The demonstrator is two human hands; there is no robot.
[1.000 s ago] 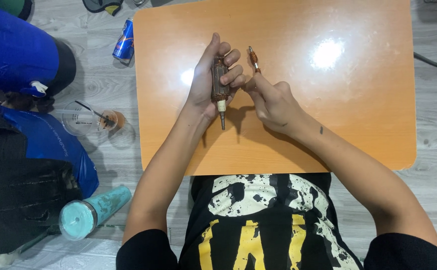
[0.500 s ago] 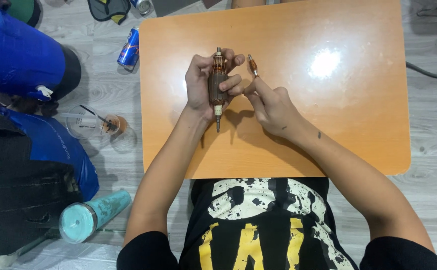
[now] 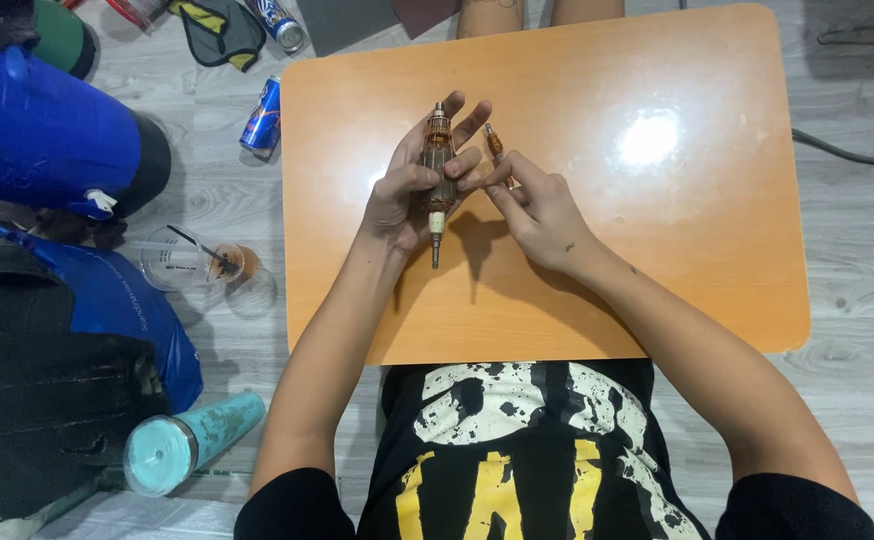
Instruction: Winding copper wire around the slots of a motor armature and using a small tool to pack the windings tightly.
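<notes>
My left hand [image 3: 412,190] grips a motor armature [image 3: 438,168], a copper-wound cylinder on a steel shaft, held upright over the orange table [image 3: 657,250]. The shaft tip points down toward me. My right hand [image 3: 537,205] holds a small thin orange-tipped tool [image 3: 495,143] between thumb and fingers, right beside the armature. Fingers of both hands touch around the armature's middle.
On the grey floor to the left are a blue barrel [image 3: 47,130], a blue drink can [image 3: 262,115], a plastic cup with straw [image 3: 192,258], a teal bottle [image 3: 192,440] and dark bags [image 3: 47,400]. A cable [image 3: 847,152] runs at the right. Another person's legs [image 3: 487,15] show beyond the table.
The armature has been turned upright and lifted slightly farther from me in my left hand. My right hand stays beside it with the small tool.
</notes>
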